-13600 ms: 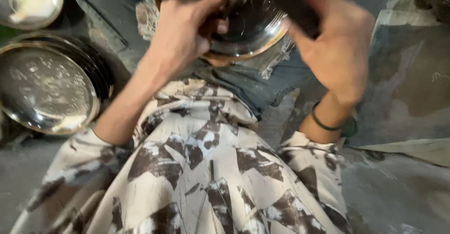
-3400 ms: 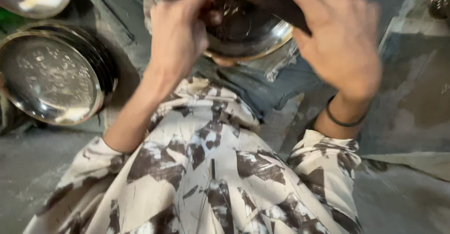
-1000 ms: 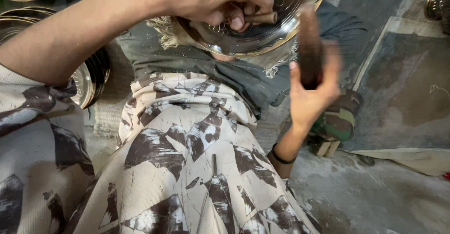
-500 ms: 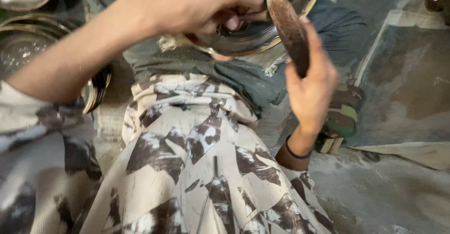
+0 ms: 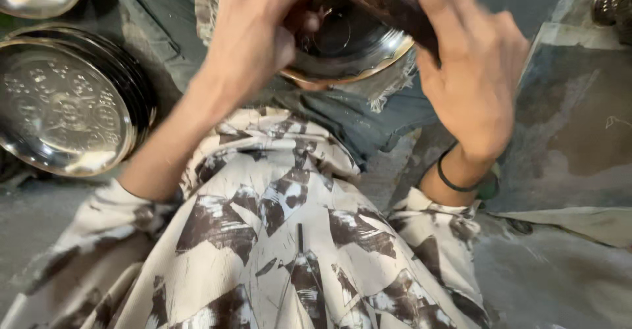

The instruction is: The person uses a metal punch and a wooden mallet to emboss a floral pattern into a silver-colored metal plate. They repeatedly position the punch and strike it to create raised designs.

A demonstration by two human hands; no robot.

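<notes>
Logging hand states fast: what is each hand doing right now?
Left hand: closed, fingers curled into the metal plate; what they pinch cannot be told.
Right hand: closed on a dark brown block held over the plate.

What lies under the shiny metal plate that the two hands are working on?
Under the metal plate you can see frayed blue denim of the person's lap. The left hand and right hand cover its sides, so what supports the plate's middle cannot be seen.
</notes>
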